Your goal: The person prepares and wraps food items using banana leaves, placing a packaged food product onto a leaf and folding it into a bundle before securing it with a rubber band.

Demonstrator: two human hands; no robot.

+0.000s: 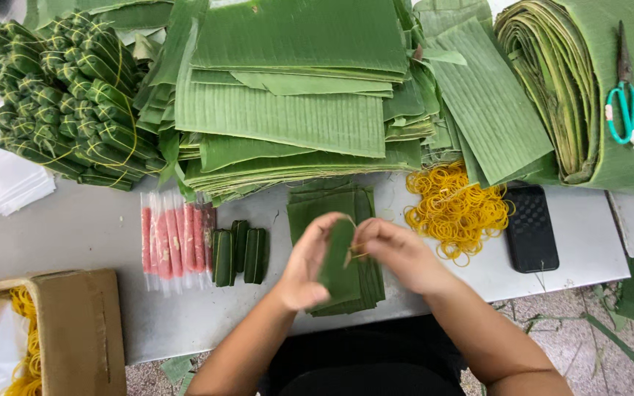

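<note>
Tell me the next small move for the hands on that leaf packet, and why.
Probably loop the rubber band around the leaf packet. The left hand grips the folded packet upright while the right hand pinches a yellow band against its edge, and the finished packets lie beside it.

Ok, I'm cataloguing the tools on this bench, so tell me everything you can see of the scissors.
The scissors lie flat on a thick folded stack of green leaves at the far right of the table. The blades look dark, closed, and point away from the person. The two handle loops are teal, one wrapped in white material. Nothing else touches them; both hands work far from them, near the table's front edge.
</note>
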